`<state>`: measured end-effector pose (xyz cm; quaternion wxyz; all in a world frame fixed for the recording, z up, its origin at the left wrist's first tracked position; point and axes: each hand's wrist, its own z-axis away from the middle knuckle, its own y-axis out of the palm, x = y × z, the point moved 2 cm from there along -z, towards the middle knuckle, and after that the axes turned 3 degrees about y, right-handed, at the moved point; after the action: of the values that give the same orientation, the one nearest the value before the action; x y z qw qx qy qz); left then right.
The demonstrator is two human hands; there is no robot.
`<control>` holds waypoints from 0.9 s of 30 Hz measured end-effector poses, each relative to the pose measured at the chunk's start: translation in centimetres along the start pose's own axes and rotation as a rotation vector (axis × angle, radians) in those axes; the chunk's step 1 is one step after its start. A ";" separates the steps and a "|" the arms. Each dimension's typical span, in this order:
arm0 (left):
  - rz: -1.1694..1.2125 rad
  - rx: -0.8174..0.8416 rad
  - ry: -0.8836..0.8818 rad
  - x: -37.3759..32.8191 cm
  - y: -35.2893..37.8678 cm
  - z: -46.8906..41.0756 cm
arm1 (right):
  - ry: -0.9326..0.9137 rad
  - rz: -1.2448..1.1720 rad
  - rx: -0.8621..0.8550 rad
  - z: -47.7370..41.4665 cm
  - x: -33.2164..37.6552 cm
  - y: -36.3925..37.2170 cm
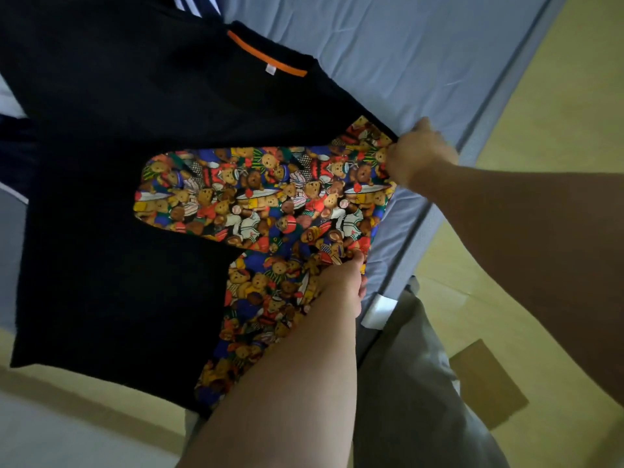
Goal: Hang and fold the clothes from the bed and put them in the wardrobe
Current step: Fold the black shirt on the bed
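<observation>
A black T-shirt (111,204) with an orange collar band and a large patch of colourful teddy-bear print lies spread across the bed, its lower part hanging over the bed's edge. My right hand (420,153) pinches the shirt's edge at the right, near the bear print's upper corner. My left hand (344,282) grips the printed fabric lower down, fingers curled into the cloth.
The bed (388,62) has a pale blue sheet and a grey frame along its right side. A dark garment with white stripes (199,5) lies at the top, behind the shirt. Beige floor and a brown cardboard piece (489,383) lie to the right.
</observation>
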<state>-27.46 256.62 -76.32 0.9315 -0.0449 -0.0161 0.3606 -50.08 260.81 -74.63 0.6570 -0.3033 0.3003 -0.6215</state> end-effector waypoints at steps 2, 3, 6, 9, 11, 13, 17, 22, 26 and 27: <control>-0.052 -0.002 -0.011 -0.2 0.0 -0.4 | 0.037 0.086 0.076 0.2 -1.2 0.8; -0.070 0.003 -0.031 -0.4 -0.2 -0.5 | 0.045 0.117 0.109 0.3 -1.3 1.3; -0.149 0.050 -0.049 -1.5 -2.5 -0.4 | 0.098 0.111 0.105 0.8 -0.3 2.3; -0.194 0.011 0.036 -3.9 -7.4 -0.1 | 0.125 0.111 -0.057 1.7 0.9 2.5; -0.153 -0.081 0.139 -6.6 -11.1 0.2 | 0.028 0.144 -0.193 2.5 2.4 2.6; -0.086 -0.271 0.258 -9.9 -14.5 0.3 | -0.131 0.152 -0.286 3.6 4.8 3.0; -0.058 -0.612 0.468 -17.0 -20.2 0.1 | -0.448 0.104 -0.221 5.9 11.1 4.2; -0.162 -0.669 0.614 -22.0 -23.9 -1.4 | -0.553 0.155 0.134 7.9 17.4 6.6; -0.251 -0.529 0.569 -23.7 -25.4 0.0 | -0.430 0.236 0.291 7.9 20.0 5.9; -0.247 -0.497 0.539 -23.9 -25.9 1.0 | -0.425 0.220 0.282 8.0 20.6 5.2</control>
<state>-27.84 221.52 -72.76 0.8994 -0.3602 0.1373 0.2062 -39.65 240.64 -73.89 0.8045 -0.2980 0.0971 -0.5044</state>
